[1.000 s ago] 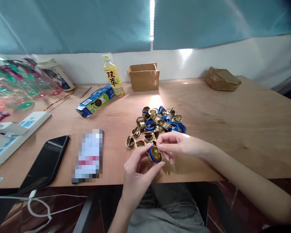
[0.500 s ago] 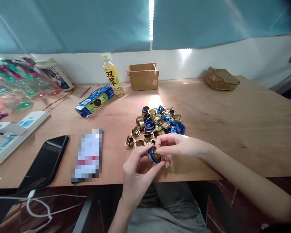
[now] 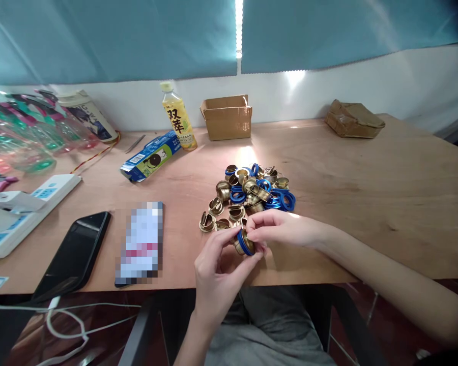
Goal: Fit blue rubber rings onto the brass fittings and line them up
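Note:
A small brass fitting with a blue ring [image 3: 244,243] is held between both hands just above the front edge of the wooden table [image 3: 366,203]. My left hand [image 3: 216,277] pinches it from below with thumb and fingers. My right hand [image 3: 280,229] pinches its top from the right, fingers closed on it. Just behind the hands lies a pile of brass fittings and blue rings [image 3: 254,190], with a few loose brass pieces [image 3: 208,222] at its left.
A black phone [image 3: 74,254] and a blurred card [image 3: 140,243] lie at the front left. A power strip [image 3: 23,208], a blue carton [image 3: 150,156], a yellow drink bottle [image 3: 177,118], an open cardboard box [image 3: 227,117] and a brown parcel [image 3: 354,119] stand farther back. Cables [image 3: 61,320] hang below.
The hands stay together on the brass fitting, with small finger shifts around the blue ring. The view has tilted slightly.

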Motion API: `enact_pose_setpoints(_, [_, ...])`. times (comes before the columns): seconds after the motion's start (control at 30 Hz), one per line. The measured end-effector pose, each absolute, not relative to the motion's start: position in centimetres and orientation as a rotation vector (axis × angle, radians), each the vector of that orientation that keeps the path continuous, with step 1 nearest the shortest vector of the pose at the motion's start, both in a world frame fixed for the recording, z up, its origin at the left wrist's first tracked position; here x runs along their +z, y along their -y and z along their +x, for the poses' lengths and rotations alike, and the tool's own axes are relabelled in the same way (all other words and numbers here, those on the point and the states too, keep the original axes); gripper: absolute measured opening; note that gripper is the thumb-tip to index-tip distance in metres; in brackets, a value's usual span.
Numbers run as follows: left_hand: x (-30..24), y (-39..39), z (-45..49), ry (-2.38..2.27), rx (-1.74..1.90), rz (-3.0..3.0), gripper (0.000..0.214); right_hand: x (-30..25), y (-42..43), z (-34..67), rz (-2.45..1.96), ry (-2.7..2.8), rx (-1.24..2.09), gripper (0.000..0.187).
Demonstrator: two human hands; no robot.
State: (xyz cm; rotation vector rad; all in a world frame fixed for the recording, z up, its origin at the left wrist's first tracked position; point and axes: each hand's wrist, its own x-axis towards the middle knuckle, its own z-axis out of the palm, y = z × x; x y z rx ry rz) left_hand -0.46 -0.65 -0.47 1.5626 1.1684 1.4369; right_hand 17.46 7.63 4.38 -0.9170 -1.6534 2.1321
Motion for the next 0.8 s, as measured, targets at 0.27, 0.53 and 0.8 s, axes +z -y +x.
enact_pose_setpoints(0.27, [-0.5, 0.6, -0.4, -1.189, 1.452, 1.548, 0.045, 4.1, -7.8, 17.3, -0.911, 1.584, 2.159, 0.038])
enact_pose_setpoints(0.53, [-0.5, 0.6, -0.3, -1.252, 1.498, 1.599, 0.046, 4.4, -7.7, 17.2, -0.92, 1.674, 2.115, 0.039])
enact_pose_setpoints(0.8, [-0.7, 0.7, -0.4, -1.279, 1.504, 1.679, 0.05, 5.2, -7.5, 17.6, -0.868, 1.893, 2.018, 0.027])
